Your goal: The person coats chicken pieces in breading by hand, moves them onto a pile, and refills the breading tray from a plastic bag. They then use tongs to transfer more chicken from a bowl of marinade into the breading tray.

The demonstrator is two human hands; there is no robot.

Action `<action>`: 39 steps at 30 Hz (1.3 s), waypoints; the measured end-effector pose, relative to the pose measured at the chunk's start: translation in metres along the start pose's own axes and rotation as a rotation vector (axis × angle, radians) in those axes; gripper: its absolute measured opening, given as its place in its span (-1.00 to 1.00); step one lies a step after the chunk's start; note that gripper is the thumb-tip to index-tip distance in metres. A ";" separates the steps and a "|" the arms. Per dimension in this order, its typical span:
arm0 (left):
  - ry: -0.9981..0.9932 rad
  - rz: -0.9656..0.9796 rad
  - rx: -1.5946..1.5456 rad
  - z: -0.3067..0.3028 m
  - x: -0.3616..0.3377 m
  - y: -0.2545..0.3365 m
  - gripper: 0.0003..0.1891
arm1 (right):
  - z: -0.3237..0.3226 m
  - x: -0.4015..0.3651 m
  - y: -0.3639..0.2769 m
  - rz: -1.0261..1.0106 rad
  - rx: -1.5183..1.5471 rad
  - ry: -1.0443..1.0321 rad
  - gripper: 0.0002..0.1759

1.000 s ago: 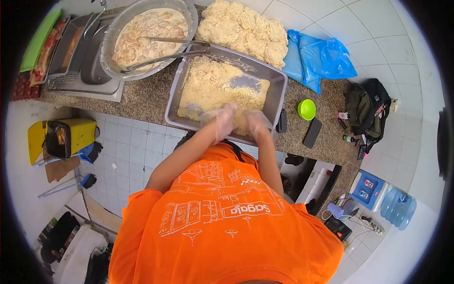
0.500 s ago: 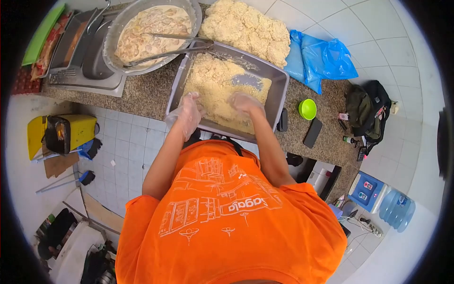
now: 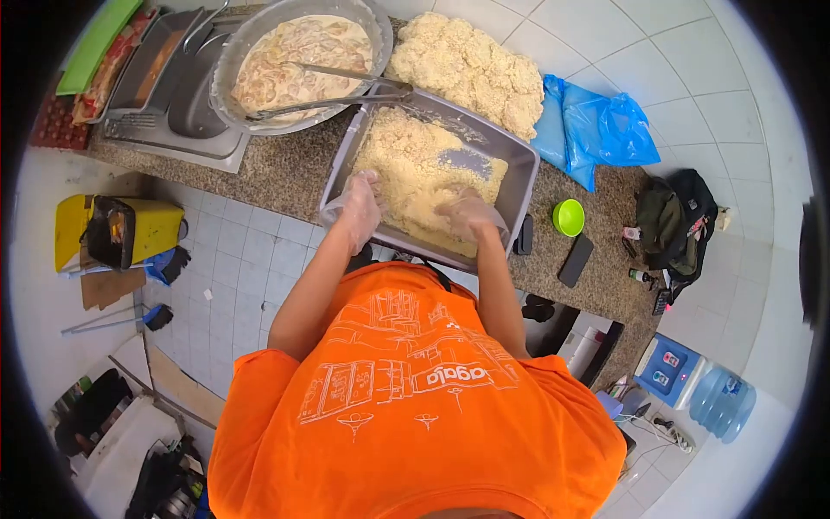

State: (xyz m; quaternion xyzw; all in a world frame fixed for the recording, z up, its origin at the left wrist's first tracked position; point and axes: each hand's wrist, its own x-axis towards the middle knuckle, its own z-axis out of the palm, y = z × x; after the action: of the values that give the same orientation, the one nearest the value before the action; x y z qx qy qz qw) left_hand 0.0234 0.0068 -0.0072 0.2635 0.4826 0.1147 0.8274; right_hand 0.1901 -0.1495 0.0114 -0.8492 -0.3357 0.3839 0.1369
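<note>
A grey plastic tub [image 3: 521, 186] holds a bed of pale yellow breading crumbs [image 3: 406, 160], with a bare patch of its floor showing at the right. My left hand [image 3: 360, 206], in a clear plastic glove, is over the tub's near left side, at the edge of the crumbs. Its fingers look loosely apart, with nothing visible in them. My right hand [image 3: 474, 216], gloved too, reaches into the crumbs near the front right. Its fingers are stretched out and partly hidden by the crumbs. Any piece beneath the crumbs is hidden.
Behind the tub lies a heap of breaded pieces [image 3: 467, 73], beside a blue plastic bag [image 3: 605, 130]. A large bowl of battered pieces [image 3: 303, 65] stands at left, metal tongs [image 3: 346, 105] across its rim. A green bowl [image 3: 568, 218] and a phone [image 3: 576, 261] lie to the right.
The whole view has shifted slightly, so the tub appears farther right. My right hand has turned a little and shows more of its back; my left hand stays at the tub's left side.
</note>
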 end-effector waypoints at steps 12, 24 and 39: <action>0.037 0.061 -0.036 0.004 -0.008 0.002 -0.46 | 0.044 0.023 -0.058 -0.336 -0.417 0.383 -0.71; -0.327 -0.189 1.089 0.012 -0.006 0.004 -0.29 | -0.007 -0.057 0.031 -0.148 -0.607 0.012 -0.63; -0.505 -0.301 0.112 0.108 0.018 -0.062 -0.55 | -0.007 -0.033 0.052 -0.102 -0.052 0.301 -0.61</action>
State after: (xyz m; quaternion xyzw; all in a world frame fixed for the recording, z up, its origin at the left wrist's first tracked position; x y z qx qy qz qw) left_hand 0.1213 -0.0720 -0.0111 0.2544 0.3009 -0.1053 0.9131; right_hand 0.2041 -0.2100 0.0093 -0.8822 -0.3640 0.2361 0.1829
